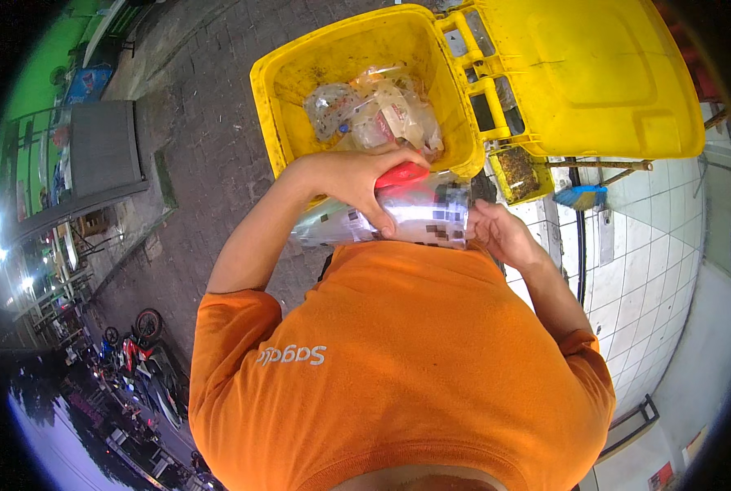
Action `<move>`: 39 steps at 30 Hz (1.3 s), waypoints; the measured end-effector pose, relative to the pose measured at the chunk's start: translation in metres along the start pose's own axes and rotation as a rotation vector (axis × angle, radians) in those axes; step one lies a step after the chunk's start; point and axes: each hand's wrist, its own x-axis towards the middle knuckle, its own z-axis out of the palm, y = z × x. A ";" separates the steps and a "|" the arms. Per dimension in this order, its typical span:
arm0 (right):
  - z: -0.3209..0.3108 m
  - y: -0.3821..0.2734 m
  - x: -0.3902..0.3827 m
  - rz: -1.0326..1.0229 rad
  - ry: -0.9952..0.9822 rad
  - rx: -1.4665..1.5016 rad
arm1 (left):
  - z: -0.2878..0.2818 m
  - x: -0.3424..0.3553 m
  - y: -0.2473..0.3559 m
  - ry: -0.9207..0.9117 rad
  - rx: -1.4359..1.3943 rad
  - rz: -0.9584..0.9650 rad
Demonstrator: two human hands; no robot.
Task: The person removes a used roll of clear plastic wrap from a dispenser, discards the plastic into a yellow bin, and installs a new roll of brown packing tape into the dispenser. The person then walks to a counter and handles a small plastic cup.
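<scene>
My left hand is closed around a clear, shiny plastic thing, roughly cylinder-shaped and marked with dark squares; its kind I cannot make out. It lies sideways in front of my orange shirt. A bright red piece shows under my left fingers, and whether it is part of the plastic is unclear. With bent fingers, my right hand grips the plastic's right end. Just beyond both hands stands a yellow wheelie bin, holding crumpled clear bags and other plastic waste.
The bin's yellow lid hangs open to the right. Near its hinge are a small yellow container and a blue-bristled brush. Grey paving runs left, white tiles right. Parked motorcycles stand at lower left.
</scene>
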 end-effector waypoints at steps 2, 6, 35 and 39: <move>-0.015 0.023 -0.007 0.046 0.114 -0.179 | -0.002 -0.003 -0.003 -0.045 -0.032 0.007; -0.024 0.007 -0.031 -0.016 0.142 -0.414 | -0.006 0.001 -0.012 -0.092 -0.184 -0.033; 0.055 -0.028 -0.012 -0.151 0.157 -0.728 | 0.057 -0.064 0.019 0.731 0.194 0.069; 0.047 -0.026 0.000 -0.211 0.211 -0.541 | 0.062 -0.070 0.024 0.806 0.281 0.160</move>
